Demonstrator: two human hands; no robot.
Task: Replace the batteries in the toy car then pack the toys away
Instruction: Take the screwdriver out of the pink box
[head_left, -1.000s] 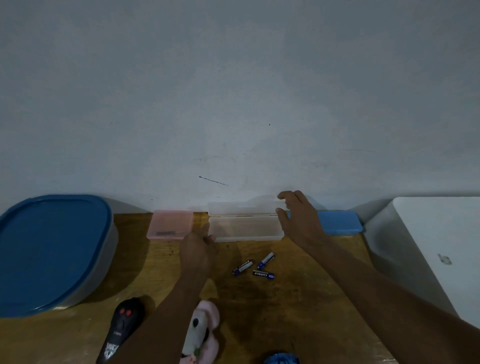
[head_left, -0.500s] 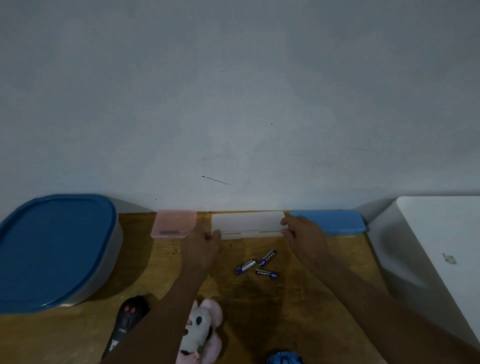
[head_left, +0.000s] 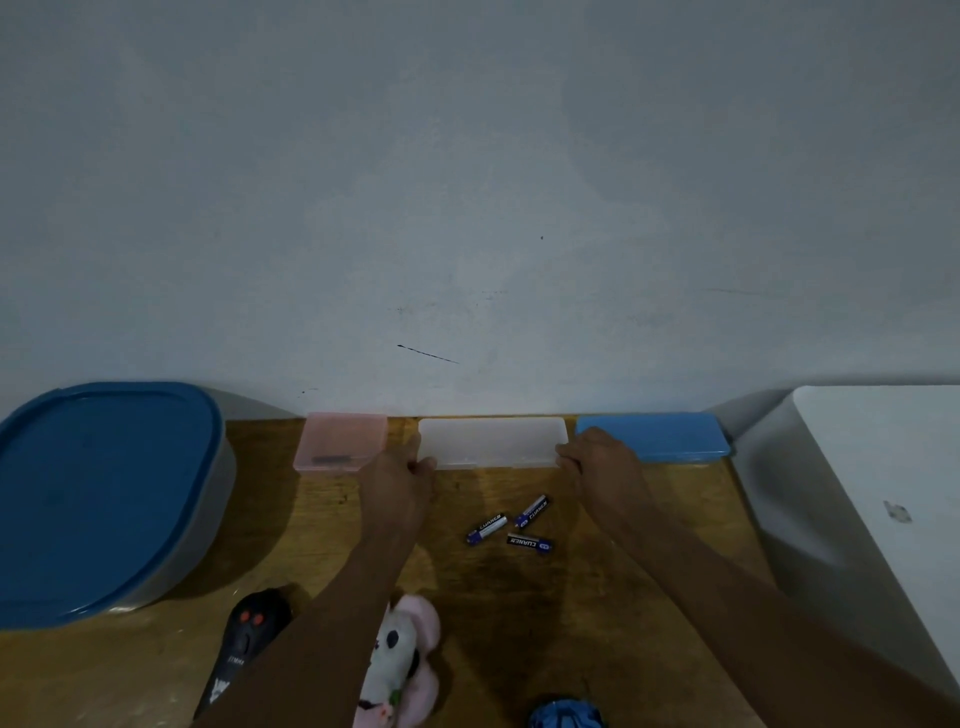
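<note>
A flat clear plastic case lies closed against the wall at the back of the wooden table. My left hand grips its left end and my right hand grips its right end. Three blue batteries lie loose on the table just in front of the case, between my forearms. A black remote control lies at the near left. The blue toy car shows only as a sliver at the bottom edge.
A pink case sits left of the clear one and a blue case right of it. A large tub with a blue lid fills the left side. A white box stands at right. A pink plush toy lies near me.
The clear case's lid stood raised a second ago with my right hand on it; the lid has come down and the case is closed, both hands now at its ends.
</note>
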